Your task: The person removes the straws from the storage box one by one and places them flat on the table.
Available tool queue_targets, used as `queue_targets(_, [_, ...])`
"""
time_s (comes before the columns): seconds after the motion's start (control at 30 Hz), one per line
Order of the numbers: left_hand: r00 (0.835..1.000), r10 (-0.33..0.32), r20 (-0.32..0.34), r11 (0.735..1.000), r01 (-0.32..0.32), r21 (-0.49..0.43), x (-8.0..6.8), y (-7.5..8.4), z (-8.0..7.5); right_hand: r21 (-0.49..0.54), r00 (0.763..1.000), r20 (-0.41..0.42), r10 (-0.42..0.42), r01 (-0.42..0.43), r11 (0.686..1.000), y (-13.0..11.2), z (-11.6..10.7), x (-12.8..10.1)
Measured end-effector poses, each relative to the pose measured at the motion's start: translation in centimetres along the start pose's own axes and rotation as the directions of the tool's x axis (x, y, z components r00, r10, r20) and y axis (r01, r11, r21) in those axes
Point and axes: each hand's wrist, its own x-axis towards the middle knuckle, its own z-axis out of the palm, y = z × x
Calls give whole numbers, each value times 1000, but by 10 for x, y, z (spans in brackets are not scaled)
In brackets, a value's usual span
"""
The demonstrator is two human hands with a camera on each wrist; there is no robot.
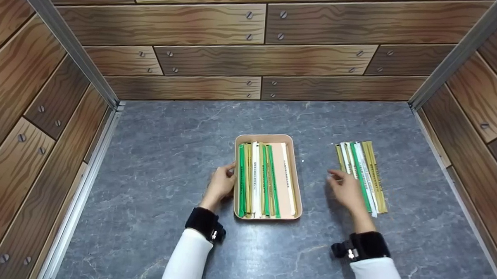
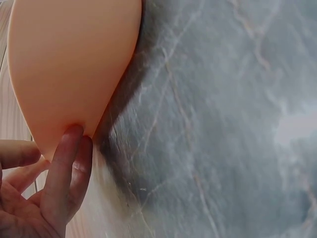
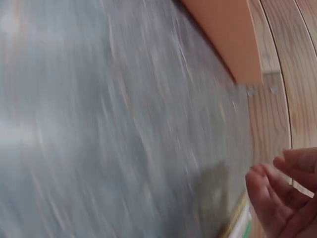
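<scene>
A peach-pink tray stands in the middle of the table, holding a row of long, slim wrapped sticks in green, gold and white. White and gold ones lie apart along its right wall. At the tray's left side my left hand grips the wall; in the left wrist view its fingers press the outer face. My right hand hovers between the tray and a loose bundle of similar sticks, fingers loosely bent. Nothing shows between its fingertips in the right wrist view. It partly covers the bundle's near left side.
The grey marbled tabletop is bounded by a wood-patterned back wall and by side walls of the same pattern. Metal strips run along the side edges.
</scene>
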Motion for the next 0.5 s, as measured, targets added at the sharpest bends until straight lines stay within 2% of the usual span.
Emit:
queue_targets(0.07, [1000, 2, -1, 1000, -2, 6, 0, 0, 0, 93, 997, 69, 37, -43, 995, -5, 13, 2])
queue_targets(0.13, [1000, 3, 3, 1000, -3, 7, 0, 0, 0, 191, 988, 133, 80, -105, 976, -10, 24, 4])
queue_targets(0.27, [1000, 2, 5, 1000, -2, 3, 1, 0, 0, 303, 970, 216, 115, -178, 936, -21, 45, 9])
queue_targets(0.37, [1000, -6, 9, 1000, 6, -7, 1, 0, 0, 326, 966, 238, 104, -180, 928, -33, 55, 11])
queue_targets(0.5, [1000, -7, 11, 1000, 7, -7, 0, 2, 0, 267, 979, 194, 57, -109, 958, -38, 67, 16])
